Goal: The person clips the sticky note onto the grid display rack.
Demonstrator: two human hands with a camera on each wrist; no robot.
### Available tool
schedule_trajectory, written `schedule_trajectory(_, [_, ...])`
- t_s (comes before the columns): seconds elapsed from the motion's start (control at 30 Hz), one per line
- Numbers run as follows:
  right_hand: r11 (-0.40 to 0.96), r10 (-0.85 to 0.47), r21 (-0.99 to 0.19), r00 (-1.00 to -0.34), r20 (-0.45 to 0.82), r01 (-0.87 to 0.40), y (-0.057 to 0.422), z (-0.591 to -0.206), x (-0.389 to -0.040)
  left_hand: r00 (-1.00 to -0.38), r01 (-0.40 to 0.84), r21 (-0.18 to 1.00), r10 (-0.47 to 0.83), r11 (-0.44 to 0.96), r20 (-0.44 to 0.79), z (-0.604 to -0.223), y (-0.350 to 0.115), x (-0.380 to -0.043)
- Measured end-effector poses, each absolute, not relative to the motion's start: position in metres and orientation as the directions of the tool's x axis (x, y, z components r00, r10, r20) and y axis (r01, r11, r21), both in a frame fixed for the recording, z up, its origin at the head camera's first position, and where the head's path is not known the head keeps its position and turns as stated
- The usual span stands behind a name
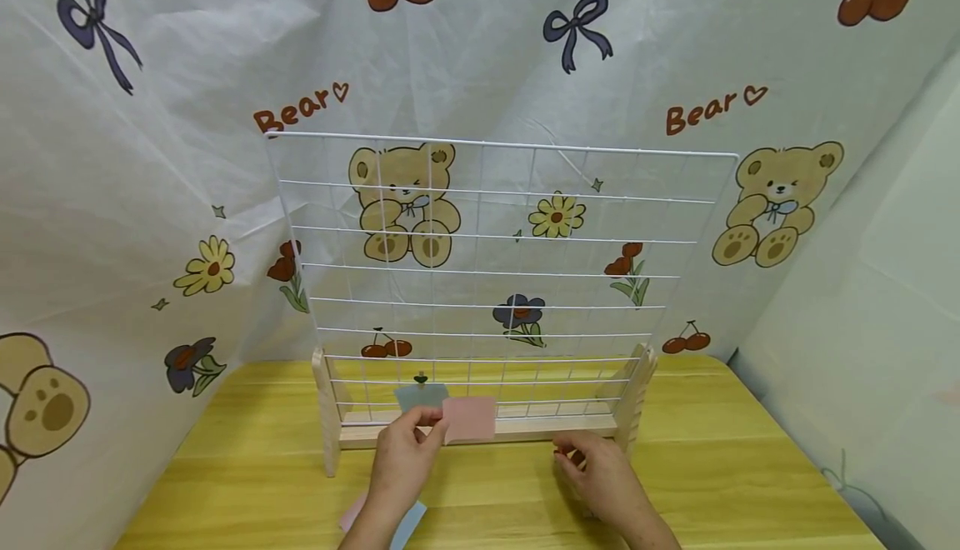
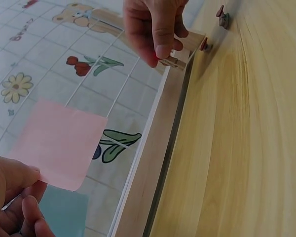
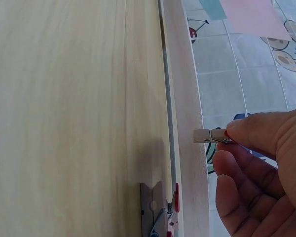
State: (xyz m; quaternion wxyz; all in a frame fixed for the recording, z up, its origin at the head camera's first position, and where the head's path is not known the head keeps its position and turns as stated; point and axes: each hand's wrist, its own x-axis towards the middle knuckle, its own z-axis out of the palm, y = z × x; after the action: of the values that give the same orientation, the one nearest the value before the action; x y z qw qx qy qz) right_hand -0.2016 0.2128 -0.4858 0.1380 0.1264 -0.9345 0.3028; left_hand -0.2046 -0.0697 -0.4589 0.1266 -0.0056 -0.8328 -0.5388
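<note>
Two hands are at work before the white wire rack (image 1: 495,143): the left hand (image 1: 405,452) pinches a pink card (image 1: 470,418) by one edge, and the right hand (image 1: 597,468), fingers curled, pinches a wooden clothespin (image 3: 203,136) well to the card's right. Held only at that edge, the card might tilt or slip if pushed against the wires; the clothespin, gripped just at its tail by fingertips, might twist loose. Just behind the left hand, a teal card (image 1: 420,398) under a dark clip (image 1: 421,378) could get in the way. A blue card (image 1: 409,525) beneath the left wrist could be dragged. Spare clothespins (image 2: 225,20) sit on the tabletop (image 1: 720,467) nearer the person than the right hand.
</note>
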Motion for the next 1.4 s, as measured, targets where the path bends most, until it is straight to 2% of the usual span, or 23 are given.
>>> schedule_trajectory(0.43, [0.781,-0.128,-0.547,-0.935,0.331,-0.301,0.211,-0.485,-0.203,-0.962,0.158,0.885,-0.135,0.438,0.238,-0.46,-0.056,-0.208])
schedule_trajectory(0.97, [0.764,-0.151,-0.547,-0.92,0.362,-0.341,0.212,-0.483,-0.202,-0.92,0.225,0.852,-0.184,0.473,0.345,-0.457,-0.034,-0.214])
schedule_trajectory(1.2, [0.748,-0.177,-0.535,-0.895,0.408,-0.392,0.214,-0.484,-0.201,-0.921,0.223,0.858,-0.187,0.463,0.34,-0.459,-0.027,-0.217])
schedule_trajectory(1.4, [0.752,-0.167,-0.545,-0.908,0.385,-0.37,0.214,-0.484,-0.202,-0.923,0.217,0.864,-0.193,0.454,0.333,-0.46,-0.018,-0.219])
